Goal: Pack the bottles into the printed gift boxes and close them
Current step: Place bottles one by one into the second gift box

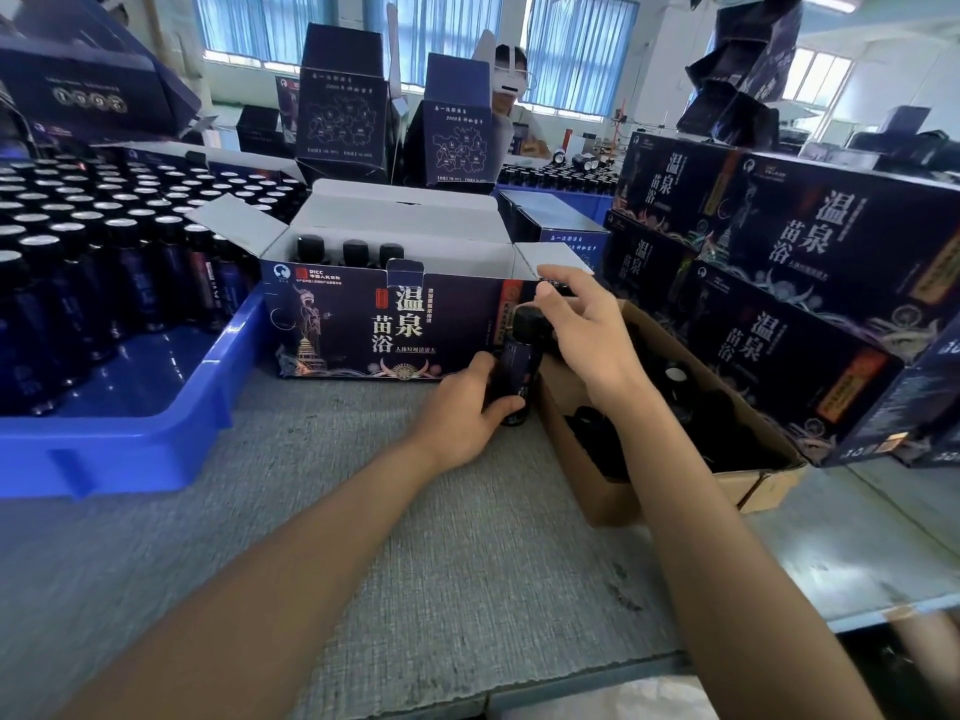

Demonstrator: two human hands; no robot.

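A dark printed gift box [363, 324] stands open on the grey table, its white flaps up, with three black-capped bottles [355, 252] inside at the back left. Just right of the box's front corner my left hand [462, 407] grips the body of a dark bottle [517, 368] that stands upright on the table. My right hand [582, 330] is over that bottle's black cap, thumb and fingers around the cap's top, the other fingers spread.
A blue tray [130, 407] full of several capped bottles sits on the left. A brown carton [613, 485] with dark caps lies on the right, beside stacked closed gift boxes [779, 252]. Open empty boxes and a person stand behind.
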